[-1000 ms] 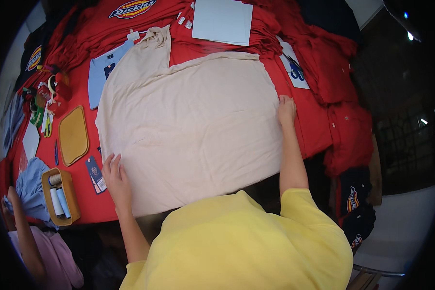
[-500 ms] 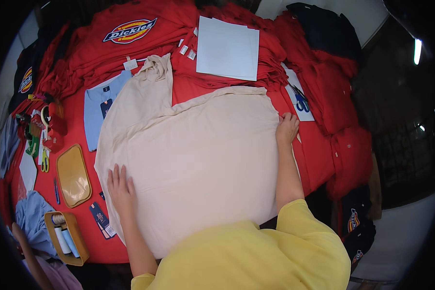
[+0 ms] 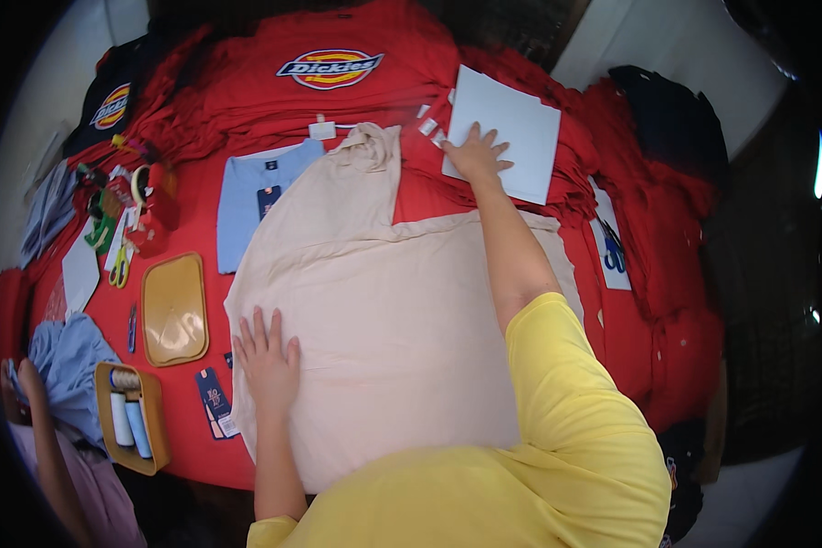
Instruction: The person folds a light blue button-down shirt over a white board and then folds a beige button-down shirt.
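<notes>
Your left hand [image 3: 267, 361] lies flat on the beige shirt [image 3: 402, 310], fingers spread, palm pressing the cloth near its left edge. Your right hand [image 3: 477, 155] is stretched far forward, away from the shirt, and rests on a white card [image 3: 511, 137], fingers fanned open over the card's lower left corner. The card sits on the red shirts [image 3: 338, 100] piled at the far side of the table. The beige shirt is spread across the middle of the table in front of you, its far part folded over into a narrower strip that runs up to a bunched end just left of the card. A light blue shirt [image 3: 251, 196] with a tag lies partly tucked under the beige one on its left. Further left are a tan tray [image 3: 173, 310], a pen [image 3: 132, 327], dark hang tags [image 3: 212, 402] and a small wooden box [image 3: 132, 416] holding thread spools. Scissors [image 3: 119, 265] lie near the left edge beside clutter. At lower left another person's hand [image 3: 29, 379] touches blue cloth [image 3: 68, 361].
</notes>
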The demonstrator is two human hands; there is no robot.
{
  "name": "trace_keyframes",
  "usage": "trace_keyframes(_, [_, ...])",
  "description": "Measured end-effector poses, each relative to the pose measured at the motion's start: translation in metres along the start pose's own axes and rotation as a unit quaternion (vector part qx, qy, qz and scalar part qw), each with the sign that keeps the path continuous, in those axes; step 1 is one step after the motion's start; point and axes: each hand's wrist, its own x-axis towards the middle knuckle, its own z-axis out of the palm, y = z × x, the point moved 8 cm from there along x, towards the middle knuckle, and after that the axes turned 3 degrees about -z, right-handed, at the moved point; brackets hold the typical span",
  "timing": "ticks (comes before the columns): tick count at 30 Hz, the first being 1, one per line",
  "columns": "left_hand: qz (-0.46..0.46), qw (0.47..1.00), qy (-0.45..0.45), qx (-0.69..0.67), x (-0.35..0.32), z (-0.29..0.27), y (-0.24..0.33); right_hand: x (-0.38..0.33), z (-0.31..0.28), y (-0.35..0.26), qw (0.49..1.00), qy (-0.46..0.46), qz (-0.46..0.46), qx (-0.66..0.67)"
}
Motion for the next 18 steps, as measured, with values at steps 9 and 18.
trace_keyframes(9, [-0.006, 0.999, 0.025, -0.026, -0.003, -0.002, -0.005, 0.016, -0.101, -0.003, 0.957, 0.171, -0.192, 0.130])
trace_keyframes(18, [-0.025, 0.993, 0.077, -0.084, -0.041, -0.050, -0.024, -0.219, -0.114, -0.039, 0.703, -0.294, -0.249, 0.598])
